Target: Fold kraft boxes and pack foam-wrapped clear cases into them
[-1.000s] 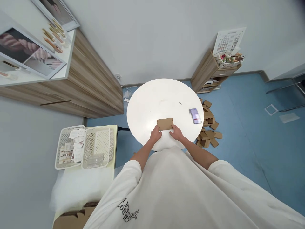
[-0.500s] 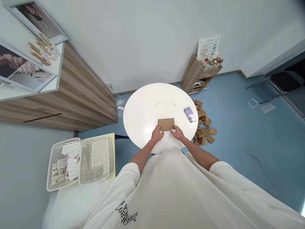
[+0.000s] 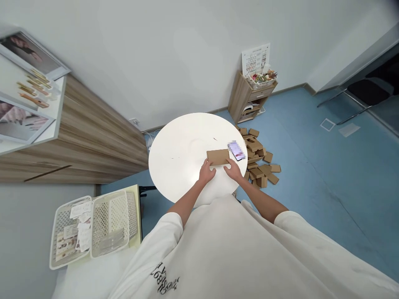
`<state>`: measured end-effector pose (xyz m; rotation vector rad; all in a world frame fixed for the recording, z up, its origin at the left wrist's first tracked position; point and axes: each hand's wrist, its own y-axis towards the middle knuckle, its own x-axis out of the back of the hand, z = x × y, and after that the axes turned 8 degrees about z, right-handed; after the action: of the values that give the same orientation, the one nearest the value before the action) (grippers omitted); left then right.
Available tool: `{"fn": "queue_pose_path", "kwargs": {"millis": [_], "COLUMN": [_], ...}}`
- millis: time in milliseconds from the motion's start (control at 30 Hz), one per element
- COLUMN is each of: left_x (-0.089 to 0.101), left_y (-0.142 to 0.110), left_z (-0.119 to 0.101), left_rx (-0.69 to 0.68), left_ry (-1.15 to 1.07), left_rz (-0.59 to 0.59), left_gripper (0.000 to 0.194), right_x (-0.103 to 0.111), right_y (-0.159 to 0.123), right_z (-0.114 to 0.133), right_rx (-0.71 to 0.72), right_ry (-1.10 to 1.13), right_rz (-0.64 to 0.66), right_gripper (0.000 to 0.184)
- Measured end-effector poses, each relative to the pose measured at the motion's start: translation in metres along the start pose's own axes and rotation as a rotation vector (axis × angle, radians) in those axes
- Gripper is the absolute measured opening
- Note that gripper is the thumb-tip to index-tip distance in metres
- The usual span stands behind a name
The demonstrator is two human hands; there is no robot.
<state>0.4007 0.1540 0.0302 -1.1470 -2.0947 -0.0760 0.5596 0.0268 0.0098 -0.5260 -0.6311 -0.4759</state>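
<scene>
A small brown cardboard box (image 3: 218,157), its lid closed, is held level between my two hands over the near part of the round white table (image 3: 177,141). My left hand (image 3: 206,171) grips its near left corner, thumb toward the middle. At the near right corner, my right hand (image 3: 233,169) has its fingers along the side, thumb pointing inward. Just right of the box lies a phone (image 3: 237,150), partly blurred out, on the tabletop. Whether the box rests on the table or is slightly raised, I cannot tell.
Several brown cardboard boxes (image 3: 262,170) are heaped on the blue floor right of the table. White plastic baskets (image 3: 93,232) stand at the left. Behind are a wooden cabinet (image 3: 93,124) and a small shelf unit (image 3: 246,97). A chair (image 3: 364,91) is far right.
My view has turned to the right, so the table and furniture appear shifted left. Both hands keep hold of the box, which now appears nearer the phone and slightly tilted.
</scene>
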Motion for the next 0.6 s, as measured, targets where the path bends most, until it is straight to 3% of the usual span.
{"fn": "queue_pose_path", "kwargs": {"millis": [133,367,600], "left_x": [-0.033,-0.106,-0.165], "left_y": [0.029,0.086,0.135], "left_z": [-0.046,-0.133,-0.209], "left_rx": [-0.017,-0.112,-0.181], "left_ry": [0.015,0.038,0.05], "left_rz": [0.029,0.095,0.154], "left_gripper": [0.045,0.044,0.044], "right_x": [0.049,0.146,0.217], "right_y": [0.007,0.006,0.007], "right_z": [-0.032,-0.104,-0.165], "right_rx": [-0.031,-0.089,-0.173], "right_ry": [0.014,0.039,0.05], "right_rz": [-0.053,-0.115,-0.189], "right_gripper": [0.062,0.062,0.063]}}
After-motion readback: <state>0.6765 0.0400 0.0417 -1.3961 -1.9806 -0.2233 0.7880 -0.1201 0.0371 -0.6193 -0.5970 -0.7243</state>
